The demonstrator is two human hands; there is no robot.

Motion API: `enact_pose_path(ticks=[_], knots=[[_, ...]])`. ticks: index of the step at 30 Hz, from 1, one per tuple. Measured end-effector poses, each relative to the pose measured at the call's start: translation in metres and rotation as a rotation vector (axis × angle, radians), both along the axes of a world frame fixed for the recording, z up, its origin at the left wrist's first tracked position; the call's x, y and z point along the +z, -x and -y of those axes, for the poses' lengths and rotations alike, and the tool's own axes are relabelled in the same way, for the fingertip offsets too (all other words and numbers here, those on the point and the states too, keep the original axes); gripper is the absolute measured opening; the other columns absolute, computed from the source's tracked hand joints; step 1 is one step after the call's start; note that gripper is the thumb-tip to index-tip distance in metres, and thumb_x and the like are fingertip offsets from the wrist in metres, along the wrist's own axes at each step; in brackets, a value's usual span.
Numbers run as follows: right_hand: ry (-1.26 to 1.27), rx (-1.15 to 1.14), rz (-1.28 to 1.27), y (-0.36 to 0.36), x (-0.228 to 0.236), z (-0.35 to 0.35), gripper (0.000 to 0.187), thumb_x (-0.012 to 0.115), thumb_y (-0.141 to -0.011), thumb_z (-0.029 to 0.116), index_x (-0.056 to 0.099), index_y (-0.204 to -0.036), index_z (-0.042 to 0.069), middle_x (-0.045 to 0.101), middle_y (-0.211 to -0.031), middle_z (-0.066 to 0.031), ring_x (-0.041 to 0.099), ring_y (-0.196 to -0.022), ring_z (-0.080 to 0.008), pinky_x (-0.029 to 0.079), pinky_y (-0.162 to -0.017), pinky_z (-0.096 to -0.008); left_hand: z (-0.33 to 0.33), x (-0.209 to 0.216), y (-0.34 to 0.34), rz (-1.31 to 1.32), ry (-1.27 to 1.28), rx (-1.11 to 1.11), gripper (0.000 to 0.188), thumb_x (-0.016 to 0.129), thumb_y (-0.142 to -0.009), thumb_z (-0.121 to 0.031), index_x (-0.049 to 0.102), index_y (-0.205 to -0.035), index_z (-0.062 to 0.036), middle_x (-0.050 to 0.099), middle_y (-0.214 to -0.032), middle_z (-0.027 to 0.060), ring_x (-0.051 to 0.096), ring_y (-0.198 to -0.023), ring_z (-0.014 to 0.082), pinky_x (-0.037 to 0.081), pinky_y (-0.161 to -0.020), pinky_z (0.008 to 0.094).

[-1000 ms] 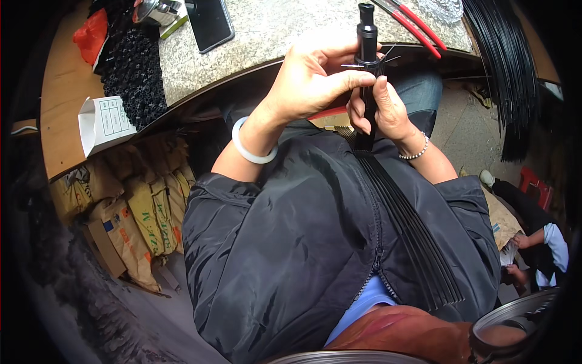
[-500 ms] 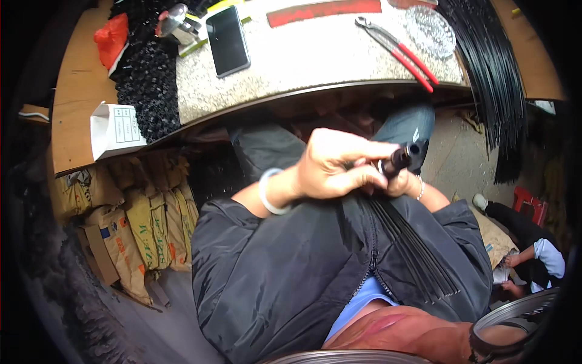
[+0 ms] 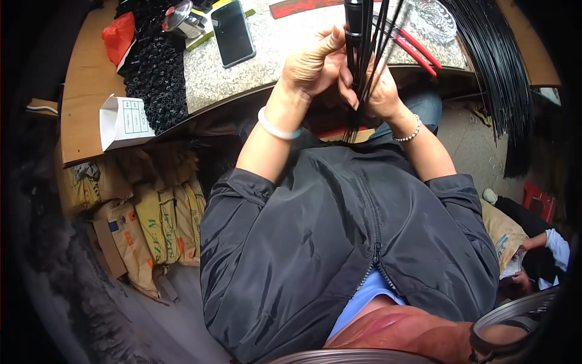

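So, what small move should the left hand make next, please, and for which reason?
Probably the left hand should gather the thin black rods closer to the black tube: their upper parts spread apart beside it, while the right hand curls its fingers around them lower down.

Since half a second ago, the black tube has been raised by the hands toward the upper edge. The thin black rods, earlier trailed down the jacket, have been swung upward beside it. The left hand's thumb has been lifted.
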State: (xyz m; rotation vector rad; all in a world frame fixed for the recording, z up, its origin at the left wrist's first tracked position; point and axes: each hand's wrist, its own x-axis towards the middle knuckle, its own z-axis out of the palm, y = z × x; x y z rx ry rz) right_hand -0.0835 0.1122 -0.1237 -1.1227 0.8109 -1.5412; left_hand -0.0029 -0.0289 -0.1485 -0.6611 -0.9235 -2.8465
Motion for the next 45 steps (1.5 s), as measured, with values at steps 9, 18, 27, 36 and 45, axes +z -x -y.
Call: enact_pose_path(ticks=[9, 18, 27, 36, 45], knots=[[0.127, -0.616, -0.148, -0.018, -0.015, 0.004, 0.041, 0.037, -0.096, 0.034, 0.057, -0.088, 0.000, 0.054, -0.061, -0.0003, 0.047, -0.056, -0.0043, 0.039, -0.050, -0.0199, -0.095, 0.058, -0.022, 0.251, 0.801, 1.340, 0.043, 0.066, -0.082, -0.021, 0.053, -0.113, 0.0054, 0.059, -0.105, 0.0125, 0.058, -0.094, 0.0159, 0.045, -0.084, 0.0277], [0.081, -0.617, 0.142, -0.031, -0.007, -0.005, 0.022, 0.051, -0.092, 0.016, 0.053, -0.107, -0.001, 0.059, -0.094, -0.0038, 0.053, -0.081, -0.0063, 0.042, -0.074, -0.0199, -0.074, 0.044, -0.009, 0.213, 0.354, 1.244, 0.017, 0.068, -0.076, 0.002, 0.064, -0.092, 0.0030, 0.065, -0.079, 0.0055, 0.061, -0.069, 0.0105, 0.051, -0.063, 0.0225], [0.072, -0.554, 0.206, -0.019, -0.021, -0.009, 0.014, 0.056, -0.088, 0.009, 0.060, -0.098, -0.001, 0.062, -0.091, -0.0025, 0.055, -0.083, -0.0071, 0.043, -0.078, -0.0206, -0.065, 0.032, -0.013, 0.298, 0.344, 1.157, 0.027, 0.071, -0.076, -0.005, 0.060, -0.100, 0.0029, 0.065, -0.080, 0.0053, 0.061, -0.069, 0.0104, 0.051, -0.064, 0.0223], [0.055, -0.469, 0.326, -0.012, -0.018, -0.003, 0.013, 0.058, -0.087, 0.009, 0.061, -0.096, -0.001, 0.063, -0.091, -0.0036, 0.056, -0.083, -0.0079, 0.044, -0.079, -0.0210, -0.066, 0.035, -0.011, 0.189, 0.296, 1.186, 0.027, 0.069, -0.078, -0.004, 0.059, -0.102, 0.0020, 0.065, -0.085, 0.0060, 0.061, -0.074, 0.0098, 0.049, -0.069, 0.0218], [0.043, -0.473, 0.346, -0.015, -0.007, 0.005, 0.016, 0.064, -0.084, 0.015, 0.063, -0.092, 0.001, 0.062, -0.079, 0.0000, 0.052, -0.070, -0.0036, 0.042, -0.064, -0.0173, -0.068, 0.032, -0.015, 0.371, 0.447, 1.275, 0.017, 0.065, -0.083, -0.011, 0.062, -0.094, 0.0012, 0.064, -0.081, 0.0030, 0.056, -0.070, 0.0103, 0.045, -0.064, 0.0229]])
